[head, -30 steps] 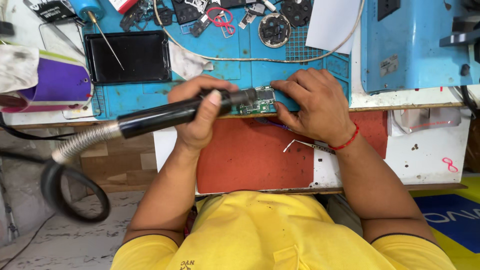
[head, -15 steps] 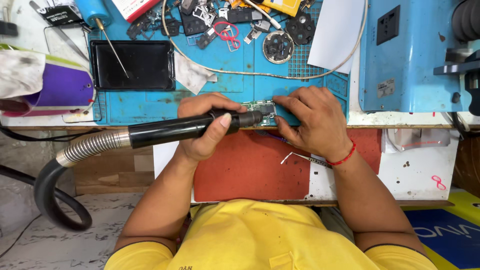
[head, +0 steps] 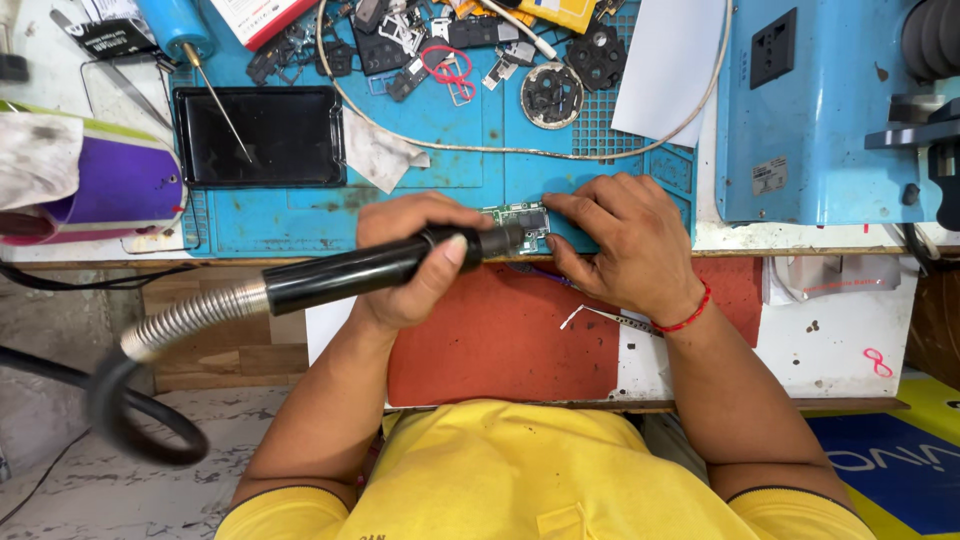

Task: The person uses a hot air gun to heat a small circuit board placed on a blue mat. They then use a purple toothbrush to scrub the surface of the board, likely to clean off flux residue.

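Right at the near edge of the blue work mat (head: 300, 225), a small green circuit board (head: 522, 215) lies flat on the surface, between the two hands. The left hand (head: 415, 265) is wrapped around the black handle of a hot-air tool (head: 385, 265), thumb laid along the barrel, with the nozzle tip resting just over the board's near side; a ribbed metal hose (head: 185, 320) trails off from the handle toward the left. The right hand (head: 620, 245) lies palm down with fingers spread and pressed on the mat, fingertips touching the board's right edge to pin it; a red thread band circles that wrist. Judging from this, the step in hand looks like heating a spot on the board, and a next move would call for a steady nozzle and fingertips kept clear of the hot tip. Further out sit a black tray (head: 260, 135), a screwdriver with a blue handle (head: 185, 35), scattered phone parts (head: 550, 95), a white cable (head: 520, 150), and a blue box with a socket (head: 800, 110).
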